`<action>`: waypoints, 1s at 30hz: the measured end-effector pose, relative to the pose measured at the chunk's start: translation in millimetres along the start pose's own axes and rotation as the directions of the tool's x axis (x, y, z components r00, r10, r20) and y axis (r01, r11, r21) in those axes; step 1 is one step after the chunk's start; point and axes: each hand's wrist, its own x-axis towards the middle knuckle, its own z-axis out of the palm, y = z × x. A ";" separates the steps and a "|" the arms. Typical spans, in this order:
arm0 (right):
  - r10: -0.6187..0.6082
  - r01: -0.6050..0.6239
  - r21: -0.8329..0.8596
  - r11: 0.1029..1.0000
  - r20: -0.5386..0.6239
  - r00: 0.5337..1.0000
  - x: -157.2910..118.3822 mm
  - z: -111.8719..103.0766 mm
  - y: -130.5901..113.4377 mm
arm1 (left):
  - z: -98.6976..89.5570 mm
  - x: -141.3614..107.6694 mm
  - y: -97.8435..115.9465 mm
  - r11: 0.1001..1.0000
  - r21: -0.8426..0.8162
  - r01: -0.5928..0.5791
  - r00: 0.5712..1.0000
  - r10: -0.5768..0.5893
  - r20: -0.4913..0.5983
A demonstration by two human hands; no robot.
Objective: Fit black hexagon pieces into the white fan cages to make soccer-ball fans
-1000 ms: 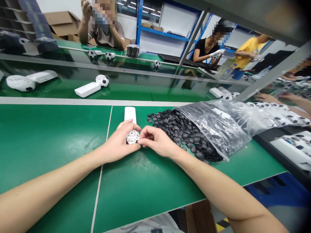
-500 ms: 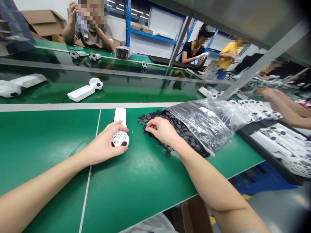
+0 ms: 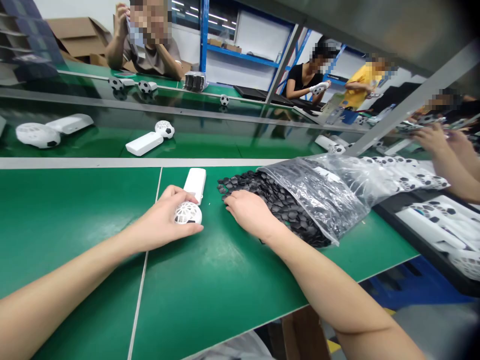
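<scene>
One left hand [image 3: 161, 219], one right hand [image 3: 253, 214], one white handheld fan [image 3: 188, 214], one plastic bag [image 3: 318, 197], countless black patches [image 3: 279, 200]

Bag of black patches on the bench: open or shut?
Open. The clear plastic bag has its mouth toward the right hand, and the black patches spill out of it onto the green bench.

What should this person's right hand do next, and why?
Probably pinch up one patch: the right hand rests on the pile of black patches, while the lattice ball under the left hand shows mostly bare white openings, unlike the patched ball farther along the bench.
</scene>
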 end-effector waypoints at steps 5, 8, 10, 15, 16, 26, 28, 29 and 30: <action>0.045 -0.041 0.067 0.997 -0.067 0.997 0.7 2.0 5.6 | -15.5 -4.8 6.6 0.999 0.001 -0.047 0.983 0.046 0.178; 0.061 -0.013 0.299 0.954 -0.153 0.986 -2.1 -2.8 8.2 | -21.0 -6.2 7.7 0.997 -0.039 -0.069 0.964 0.077 0.253; 0.072 0.052 0.503 0.863 -0.223 0.972 -5.0 -7.3 4.6 | -21.9 -6.3 7.8 0.994 -0.072 -0.083 0.956 0.100 0.276; -0.032 0.255 0.764 0.592 -0.294 0.955 -8.6 -6.8 -16.2 | -18.3 -6.9 9.3 0.987 -0.035 -0.156 0.956 0.160 0.244; -0.072 0.290 0.761 0.580 -0.307 0.949 -8.2 -4.7 -19.7 | -17.3 -7.2 9.7 0.986 -0.016 -0.165 0.958 0.164 0.233; -0.094 0.395 0.715 0.576 -0.422 0.901 0.7 5.9 -32.1 | -2.6 -7.3 10.5 0.985 0.075 -0.153 0.987 0.148 0.067; -0.067 0.370 0.752 0.546 -0.401 0.914 3.6 7.4 -31.5 | -0.5 -8.0 11.4 0.985 0.077 -0.156 0.987 0.153 0.039; -0.061 0.360 0.760 0.542 -0.391 0.918 5.3 8.2 -30.7 | 0.0 -8.5 11.8 0.983 0.078 -0.164 0.986 0.161 0.040; -0.054 0.349 0.761 0.547 -0.384 0.922 7.1 9.1 -29.5 | 0.2 -8.9 12.1 0.982 0.077 -0.172 0.985 0.169 0.042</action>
